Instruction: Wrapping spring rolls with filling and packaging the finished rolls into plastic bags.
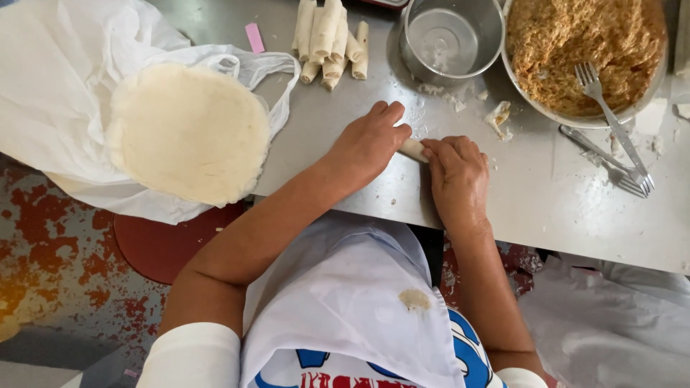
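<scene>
both hands pressed on one roll at the table edge

closest to me, a white apron (pixel 345 287) with a small tan smear hangs below the steel table (pixel 546 208). just above it, i've got the left hand (pixel 368 144) and the right hand (pixel 457 176) meeting over a pale rolled wrapper (pixel 413 149). both palms face down, fingers curled over its ends and closed on it, so only a short middle stretch shows between them. it lies flat on the table near the front edge, and i'd say that low, pressing hold keeps it tight and stops it unrolling.

off to the left, a stack of round flat wrappers (pixel 188 131) sits on a white plastic bag (pixel 50 86), within easy reach, overhanging the edge.

further back, a pile of finished rolls (pixel 328 39) lies clear of the hands. beside it stands a metal pot (pixel 451 39), then a wide bowl (pixel 650 108) of brown shredded filling (pixel 582 43) with a fork (pixel 611 118) leaning in and another utensil (pixel 600 152) on the table. crumbs and a dough scrap (pixel 498 117) sit between hands and bowl; nothing else blocks the way.
</scene>
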